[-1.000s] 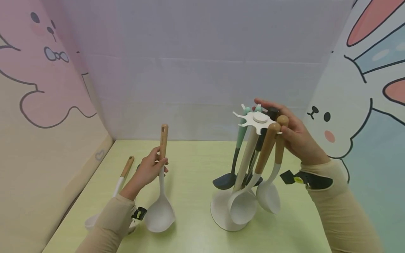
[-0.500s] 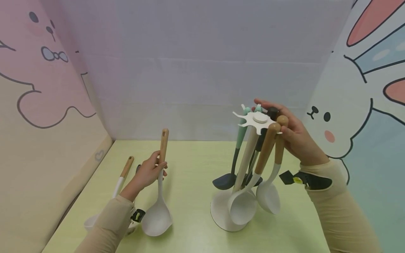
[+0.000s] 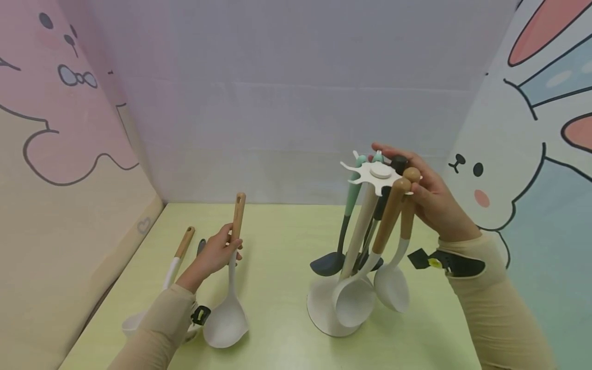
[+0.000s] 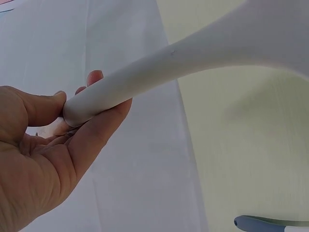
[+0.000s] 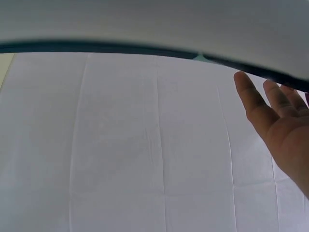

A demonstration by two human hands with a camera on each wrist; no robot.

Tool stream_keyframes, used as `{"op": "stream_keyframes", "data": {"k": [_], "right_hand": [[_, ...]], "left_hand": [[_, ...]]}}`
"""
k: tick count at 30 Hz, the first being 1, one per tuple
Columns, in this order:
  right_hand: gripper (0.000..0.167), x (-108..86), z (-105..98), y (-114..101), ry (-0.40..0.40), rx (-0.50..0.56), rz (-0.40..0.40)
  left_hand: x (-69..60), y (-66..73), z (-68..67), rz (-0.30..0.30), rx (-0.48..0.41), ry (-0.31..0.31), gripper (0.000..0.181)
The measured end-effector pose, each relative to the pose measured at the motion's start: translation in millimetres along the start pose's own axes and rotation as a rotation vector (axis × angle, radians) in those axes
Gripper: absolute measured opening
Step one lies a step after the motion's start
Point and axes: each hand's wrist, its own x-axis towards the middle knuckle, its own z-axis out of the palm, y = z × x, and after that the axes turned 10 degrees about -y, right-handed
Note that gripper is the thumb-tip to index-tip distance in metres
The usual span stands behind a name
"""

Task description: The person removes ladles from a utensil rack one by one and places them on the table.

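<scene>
In the head view my left hand (image 3: 217,253) grips a white wok spatula (image 3: 226,324) around its lower wooden handle, which points up and away. The left wrist view shows thumb and fingers around the spatula's white shaft (image 4: 140,79). My right hand (image 3: 435,203) holds the top of a white utensil stand (image 3: 324,308), thumb near a wooden ladle handle and fingers reaching behind the rack. Two white ladles hang at the front, one ladle (image 3: 353,303) nearer me and another ladle (image 3: 393,288) to the right. Dark-headed utensils (image 3: 328,263) with green handles hang behind.
A white utensil with a wooden handle (image 3: 186,241) lies at the left, partly hidden by my left sleeve. Beside it shows a dark handle tip (image 3: 201,245). The pale yellow-green table (image 3: 282,246) meets a white back wall (image 3: 296,174).
My left hand has moved the wok spatula slightly left and toward me. My right hand stays in place on the stand, and the hanging utensils keep their places.
</scene>
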Motion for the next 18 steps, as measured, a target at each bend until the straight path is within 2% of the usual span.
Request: {"op": "stream_keyframes", "data": {"k": [9, 18], "right_hand": [[0.065, 1.6, 6, -6, 0.02, -0.003, 0.02], [0.06, 1.6, 4, -5, -0.019, 0.008, -0.021]], "left_hand": [[1.0, -10.6, -3.8, -0.057, -0.04, -0.013, 0.048], [2.4, -15.7, -7.6, -0.084, -0.082, -0.032, 0.047]]}}
